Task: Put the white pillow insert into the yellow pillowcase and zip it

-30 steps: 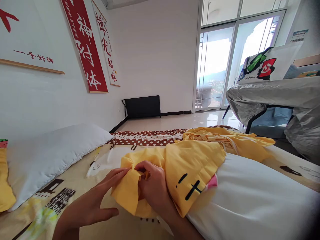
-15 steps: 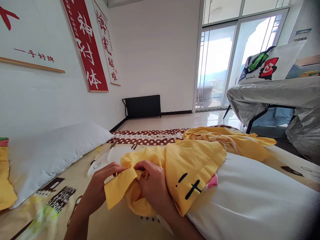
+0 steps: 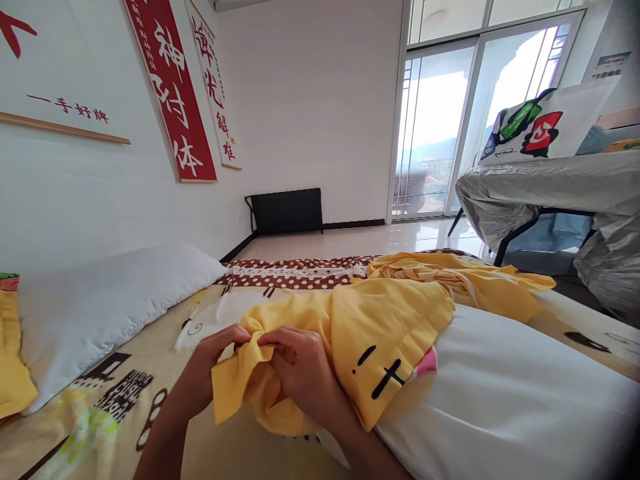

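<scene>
Pinching left hand: clamped on black-marked yellow fabric cover, seemingly to hold its edge gathered.
Right hand: fingertips together on cover just beside left, likely for tension.
Cover: bunched around plump white pillow's end.

Pillowcase: on blanket, over left end of right pillow. Fabric heap: behind pillowcase. Left pillow: beside wall bearing scrolls. Table: far right, bag on top. Sliding door: behind table.
</scene>
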A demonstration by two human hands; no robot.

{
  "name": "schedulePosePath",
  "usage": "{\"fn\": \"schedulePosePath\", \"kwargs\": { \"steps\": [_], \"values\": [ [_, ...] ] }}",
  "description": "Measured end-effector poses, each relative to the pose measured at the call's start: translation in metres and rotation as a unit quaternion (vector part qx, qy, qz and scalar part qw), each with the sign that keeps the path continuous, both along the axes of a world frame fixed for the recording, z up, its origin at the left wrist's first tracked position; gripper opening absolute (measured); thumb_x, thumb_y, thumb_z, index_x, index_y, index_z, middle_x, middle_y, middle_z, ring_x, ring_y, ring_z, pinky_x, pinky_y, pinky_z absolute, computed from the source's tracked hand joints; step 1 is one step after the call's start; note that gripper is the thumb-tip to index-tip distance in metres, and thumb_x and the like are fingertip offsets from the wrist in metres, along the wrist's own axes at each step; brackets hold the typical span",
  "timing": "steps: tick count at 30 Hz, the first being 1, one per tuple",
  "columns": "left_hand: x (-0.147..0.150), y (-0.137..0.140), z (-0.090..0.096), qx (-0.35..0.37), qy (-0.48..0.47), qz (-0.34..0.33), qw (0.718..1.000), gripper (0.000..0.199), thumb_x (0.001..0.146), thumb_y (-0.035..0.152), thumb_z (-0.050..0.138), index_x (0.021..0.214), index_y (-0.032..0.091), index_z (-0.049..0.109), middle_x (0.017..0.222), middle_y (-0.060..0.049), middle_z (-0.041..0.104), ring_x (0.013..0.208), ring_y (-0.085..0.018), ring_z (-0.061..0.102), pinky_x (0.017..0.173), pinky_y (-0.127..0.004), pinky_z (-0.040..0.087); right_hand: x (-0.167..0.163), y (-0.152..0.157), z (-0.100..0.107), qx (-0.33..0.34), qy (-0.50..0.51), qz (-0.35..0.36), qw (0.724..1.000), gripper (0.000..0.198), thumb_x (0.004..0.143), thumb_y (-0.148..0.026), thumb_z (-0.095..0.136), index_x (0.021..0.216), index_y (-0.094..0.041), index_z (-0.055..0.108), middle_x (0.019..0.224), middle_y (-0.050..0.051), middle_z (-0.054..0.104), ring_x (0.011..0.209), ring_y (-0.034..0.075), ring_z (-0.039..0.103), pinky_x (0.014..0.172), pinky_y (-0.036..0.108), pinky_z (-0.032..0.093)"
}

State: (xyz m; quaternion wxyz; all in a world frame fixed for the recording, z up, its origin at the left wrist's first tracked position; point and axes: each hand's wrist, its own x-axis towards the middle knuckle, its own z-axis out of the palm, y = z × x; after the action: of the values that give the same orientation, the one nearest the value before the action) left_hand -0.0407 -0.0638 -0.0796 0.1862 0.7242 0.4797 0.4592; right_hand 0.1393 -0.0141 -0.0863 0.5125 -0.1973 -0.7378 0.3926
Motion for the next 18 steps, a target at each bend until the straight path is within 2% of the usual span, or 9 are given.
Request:
{"fn": "schedulePosePath", "kwargs": {
  "steps": [5, 12, 15, 18],
  "values": [
    [0.006, 0.0, 0.002, -0.037, -0.037, -0.021, 0.998, 0.019, 0.08, 0.033, 0.061, 0.076, 0.018, 0.051, 0.076, -0.002, 0.049, 0.07, -0.015, 0.044, 0.063, -0.024, 0.04, -0.001, 0.002, -0.003, -0.044, -0.009, 0.02, 0.999, 0.033, 0.069, -0.01, 0.048, 0.087, -0.018, 0.075, 0.068, -0.001, 0.064, 0.059, 0.009, 0.051, 0.055, 0.018, 0.04],
    [0.002, -0.004, 0.008, -0.04, -0.072, 0.006, 0.997, 0.023, 0.075, 0.033, 0.065, 0.065, 0.017, 0.052, 0.068, -0.001, 0.048, 0.064, -0.014, 0.042, 0.058, -0.024, 0.037, -0.001, -0.001, 0.001, -0.055, -0.013, -0.017, 0.998, 0.024, 0.073, -0.016, 0.052, 0.08, -0.019, 0.074, 0.052, -0.006, 0.05, 0.05, 0.007, 0.04, 0.049, 0.017, 0.031],
    [-0.013, -0.004, 0.007, -0.012, -0.12, 0.028, 0.992, 0.024, 0.074, 0.037, 0.067, 0.066, 0.016, 0.058, 0.069, -0.003, 0.054, 0.066, -0.016, 0.049, 0.059, -0.025, 0.04, 0.0, -0.002, 0.003, -0.07, -0.015, -0.036, 0.997, 0.018, 0.077, -0.025, 0.057, 0.08, -0.019, 0.073, 0.05, -0.006, 0.048, 0.048, 0.006, 0.039, 0.049, 0.018, 0.032],
    [-0.023, -0.002, 0.006, 0.045, -0.159, 0.059, 0.984, 0.028, 0.072, 0.041, 0.069, 0.064, 0.016, 0.06, 0.067, -0.004, 0.056, 0.067, -0.018, 0.053, 0.062, -0.026, 0.043, 0.001, -0.002, 0.005, -0.076, -0.012, -0.038, 0.996, 0.015, 0.076, -0.025, 0.059, 0.077, -0.018, 0.072, 0.049, -0.007, 0.046, 0.048, 0.006, 0.039, 0.048, 0.018, 0.031]
  ]
}}
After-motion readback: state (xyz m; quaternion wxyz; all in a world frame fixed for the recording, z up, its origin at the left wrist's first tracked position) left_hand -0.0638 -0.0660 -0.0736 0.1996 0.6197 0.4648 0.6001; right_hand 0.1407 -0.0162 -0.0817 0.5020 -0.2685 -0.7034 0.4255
